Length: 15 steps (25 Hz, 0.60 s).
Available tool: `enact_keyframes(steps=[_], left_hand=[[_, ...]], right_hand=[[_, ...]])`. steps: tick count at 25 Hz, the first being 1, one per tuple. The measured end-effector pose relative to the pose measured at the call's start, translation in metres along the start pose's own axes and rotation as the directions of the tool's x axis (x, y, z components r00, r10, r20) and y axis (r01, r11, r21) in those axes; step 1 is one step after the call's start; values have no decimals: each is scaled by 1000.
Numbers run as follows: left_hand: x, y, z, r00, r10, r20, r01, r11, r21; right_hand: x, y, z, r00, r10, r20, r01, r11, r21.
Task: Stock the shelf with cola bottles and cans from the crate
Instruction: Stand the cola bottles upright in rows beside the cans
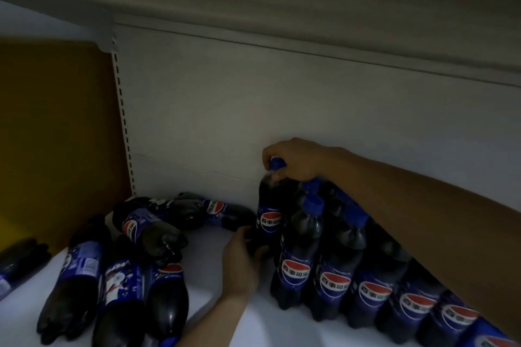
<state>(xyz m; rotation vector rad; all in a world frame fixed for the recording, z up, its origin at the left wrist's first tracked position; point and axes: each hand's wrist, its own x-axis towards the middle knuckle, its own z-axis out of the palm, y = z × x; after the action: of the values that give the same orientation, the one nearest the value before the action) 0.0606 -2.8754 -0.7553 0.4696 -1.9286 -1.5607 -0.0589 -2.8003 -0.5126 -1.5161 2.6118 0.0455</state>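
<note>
Gripping a Pepsi-labelled bottle (269, 217), both hands.

A white shelf (214, 245) carries a row of upright cola bottles (335, 270) at right, standing close together. At left, several more cola bottles (121, 284) lie on their sides, scattered and touching.

upright bottles (295, 270) | labels: 百事可乐 | lying bottle (119, 282): PEPSI

fallen bottles (118, 267) left, upright row (366, 284) right
</note>
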Motion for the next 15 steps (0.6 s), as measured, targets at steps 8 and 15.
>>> enact_keyframes(steps=[8,15], left_hand=[[29,8,1,993,111,42,-114,991,71],[92,26,-27,806,-115,581,-541,257,801]], right_hand=[[1,1,-3,999,0,48,-2,999,48],[-7,1,2,1000,13,7,-14,999,33]])
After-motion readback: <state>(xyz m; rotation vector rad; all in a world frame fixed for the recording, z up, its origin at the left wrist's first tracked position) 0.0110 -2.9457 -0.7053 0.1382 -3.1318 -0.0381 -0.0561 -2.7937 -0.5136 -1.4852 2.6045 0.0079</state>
